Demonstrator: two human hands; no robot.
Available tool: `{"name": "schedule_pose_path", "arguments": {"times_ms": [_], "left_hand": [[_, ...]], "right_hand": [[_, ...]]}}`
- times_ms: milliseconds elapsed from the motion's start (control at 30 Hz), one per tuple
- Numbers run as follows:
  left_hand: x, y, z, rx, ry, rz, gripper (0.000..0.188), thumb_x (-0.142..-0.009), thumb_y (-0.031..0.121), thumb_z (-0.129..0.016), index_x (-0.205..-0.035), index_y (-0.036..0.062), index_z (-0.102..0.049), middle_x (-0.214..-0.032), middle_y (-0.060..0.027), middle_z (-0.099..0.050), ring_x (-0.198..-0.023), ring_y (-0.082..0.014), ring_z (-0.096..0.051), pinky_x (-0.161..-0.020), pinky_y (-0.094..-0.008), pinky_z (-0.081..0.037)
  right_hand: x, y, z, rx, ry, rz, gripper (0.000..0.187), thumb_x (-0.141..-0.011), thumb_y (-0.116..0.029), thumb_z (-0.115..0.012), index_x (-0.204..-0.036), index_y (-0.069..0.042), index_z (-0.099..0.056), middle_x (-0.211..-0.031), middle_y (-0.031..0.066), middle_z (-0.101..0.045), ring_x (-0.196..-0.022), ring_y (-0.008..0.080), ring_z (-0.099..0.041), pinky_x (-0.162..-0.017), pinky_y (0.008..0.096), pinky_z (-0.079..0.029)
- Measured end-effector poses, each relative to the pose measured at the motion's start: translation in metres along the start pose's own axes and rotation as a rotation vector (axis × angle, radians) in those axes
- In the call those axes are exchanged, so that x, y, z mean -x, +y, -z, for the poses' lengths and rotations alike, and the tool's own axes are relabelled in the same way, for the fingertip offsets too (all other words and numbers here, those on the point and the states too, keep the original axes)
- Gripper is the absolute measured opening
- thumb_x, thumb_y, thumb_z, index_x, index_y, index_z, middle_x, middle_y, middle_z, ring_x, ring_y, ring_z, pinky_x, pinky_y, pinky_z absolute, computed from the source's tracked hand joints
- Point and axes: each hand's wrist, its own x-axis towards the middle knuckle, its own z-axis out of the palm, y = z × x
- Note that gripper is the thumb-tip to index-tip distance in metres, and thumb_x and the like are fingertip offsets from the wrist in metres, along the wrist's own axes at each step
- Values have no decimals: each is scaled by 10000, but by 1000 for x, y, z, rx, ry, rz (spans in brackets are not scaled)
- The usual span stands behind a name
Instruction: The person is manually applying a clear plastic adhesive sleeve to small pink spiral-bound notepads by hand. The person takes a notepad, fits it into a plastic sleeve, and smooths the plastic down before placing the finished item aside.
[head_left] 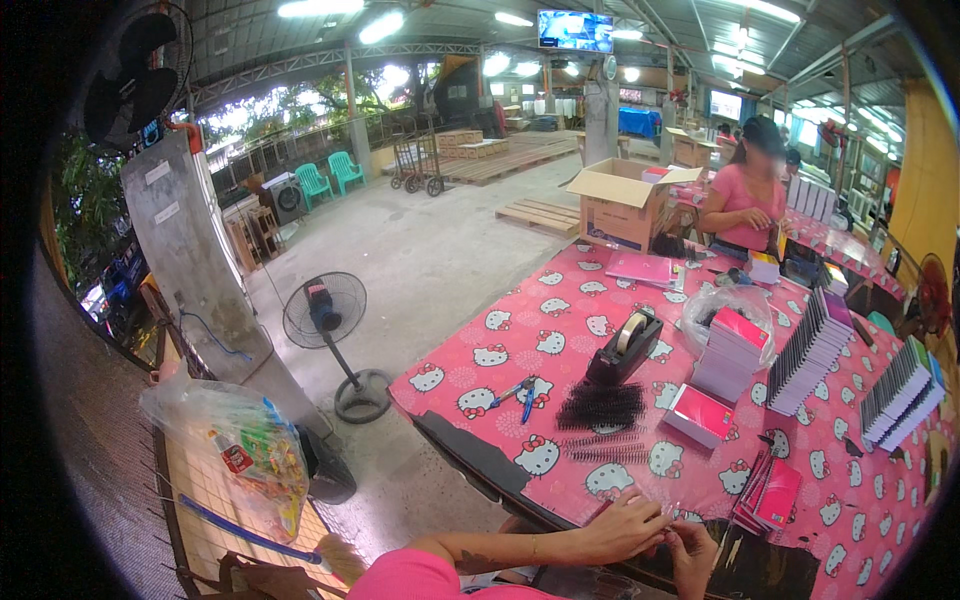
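Note:
My left hand [632,524] and my right hand [690,550] meet at the table's near edge, fingertips pinched close together. Whatever they hold is too small and covered by the fingers to make out. Beyond them, several loose black spiral binding coils [605,449] lie in front of a dense pile of black coils [600,406]. To the right of my hands rest small pink-covered spiral notebooks [775,497]. A short stack of pink-covered pads [700,415] sits farther back, with a taller stack [730,355] behind it. Blue-handled pliers [527,400] lie left of the coil pile.
A black tape dispenser [625,347] stands behind the coils on the pink patterned tablecloth [455,365]. Rows of spiral-bound notebooks [812,350] fill the right side. A co-worker [745,195] stands across the table near an opened carton [615,215]. A pedestal fan [330,315] is at left.

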Motion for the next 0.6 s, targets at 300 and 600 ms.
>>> {"name": "schedule_pose_path", "arguments": {"times_ms": [300,600], "left_hand": [[4,0,3,-56,-5,-47,311,-893,233,-584,-1156,69,-598,-943,-69,-584,-956,-248,-586,-1003,-464,-370],[5,3,-1,-56,-9,-1,294,-892,262,-605,-1117,71,-601,-911,-68,-589,-882,-249,-593,-923,-445,-412]], "right_hand": [[1,3,-3,-93,12,-52,166,-911,-47,-676,-1064,17,-677,-925,45,-678,-813,111,-599,-743,255,-491],[2,10,-1,-118,28,-3,143,-905,-28,-674,-1043,8,-685,-888,28,-661,-763,94,-585,-688,234,-481]]}}
